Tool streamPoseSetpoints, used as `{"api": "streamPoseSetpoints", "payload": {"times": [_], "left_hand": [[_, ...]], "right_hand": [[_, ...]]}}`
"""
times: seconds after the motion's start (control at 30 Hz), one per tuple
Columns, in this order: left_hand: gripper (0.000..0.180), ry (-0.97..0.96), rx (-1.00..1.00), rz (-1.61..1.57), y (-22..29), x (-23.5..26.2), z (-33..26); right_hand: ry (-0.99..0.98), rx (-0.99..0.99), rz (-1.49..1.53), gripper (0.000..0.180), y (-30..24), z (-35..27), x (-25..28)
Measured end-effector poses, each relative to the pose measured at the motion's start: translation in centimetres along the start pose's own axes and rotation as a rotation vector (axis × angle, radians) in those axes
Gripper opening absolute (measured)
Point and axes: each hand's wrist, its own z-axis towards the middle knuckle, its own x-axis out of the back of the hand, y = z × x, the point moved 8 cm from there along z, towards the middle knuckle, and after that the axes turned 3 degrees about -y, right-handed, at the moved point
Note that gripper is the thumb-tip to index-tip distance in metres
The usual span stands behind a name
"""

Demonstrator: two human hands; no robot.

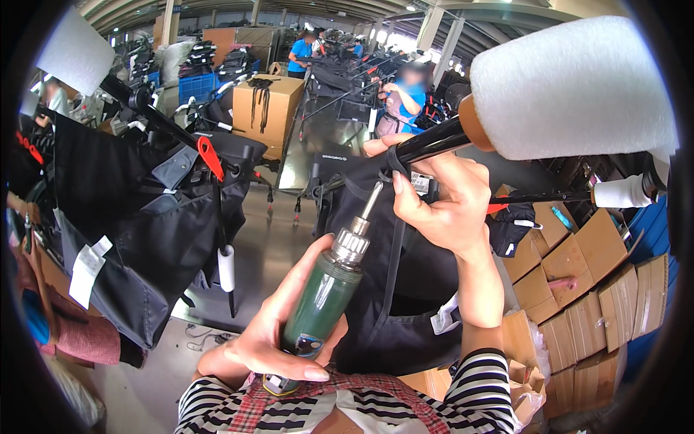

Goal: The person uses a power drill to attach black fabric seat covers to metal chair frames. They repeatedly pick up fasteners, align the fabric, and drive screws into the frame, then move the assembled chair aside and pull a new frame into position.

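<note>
head: the left hand (267,334) grips a glossy green driver (322,296), its steel bit near a black strap (394,160) on a smooth tube (435,140); the right hand (455,199) pinches there, beside a printed white label (421,182). matte black fabric (426,275) hangs below.

The person is wearing a knit-looking top in black and white stripes, its left sleeve (196,406) and right sleeve (483,390) filling out in loose folds. The bands are circling each arm and curving with the cloth, and the right sleeve is ending around the elbow in a straight hem. Over the top, a red plaid garment (253,418) is crossing the chest, dark and pale lines checking its weave. Near its middle, white cloth (354,402) is peeking out. Beyond the sleeves, the left hand (264,338) and right hand (454,197) are showing bare, slender fingers, the left thumb's nail appearing rounded.
</note>
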Motion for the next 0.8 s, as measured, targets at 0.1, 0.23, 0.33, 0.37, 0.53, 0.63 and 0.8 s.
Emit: {"api": "streamPoseSetpoints", "payload": {"times": [0.1, 0.23, 0.33, 0.37, 0.53, 0.63, 0.8], "left_hand": [[0.128, 0.006, -0.043, 0.039, 0.0, -0.7, 0.2], [0.122, 0.012, -0.082, 0.115, -0.1, -1.4, 0.5], [0.118, -0.038, -0.075, -0.063, -0.5, -1.7, 0.8], [0.118, -0.05, -0.058, -0.162, -0.7, -1.9, 0.9], [0.114, -0.16, 0.008, -0.451, -2.0, -1.9, 1.0], [0.114, -0.148, 0.028, -0.508, -2.5, -2.0, 1.2], [0.114, -0.14, 0.031, -0.265, -2.5, -1.8, 2.0]], "right_hand": [[0.011, -0.006, -0.019, 0.038, -0.2, 0.0, 0.0], [0.024, 0.01, -0.045, 0.037, -0.3, -0.1, 0.1], [-0.01, -0.032, -0.073, 0.034, 0.2, -0.6, 0.0], [-0.028, -0.054, -0.089, 0.033, 0.4, -0.8, 0.0], [-0.016, -0.057, -0.052, 0.031, 0.7, -0.8, 0.3], [-0.026, -0.087, -0.094, 0.031, 1.1, -1.2, 0.2], [0.01, -0.076, -0.083, 0.03, 0.8, -1.4, 0.8]]}}
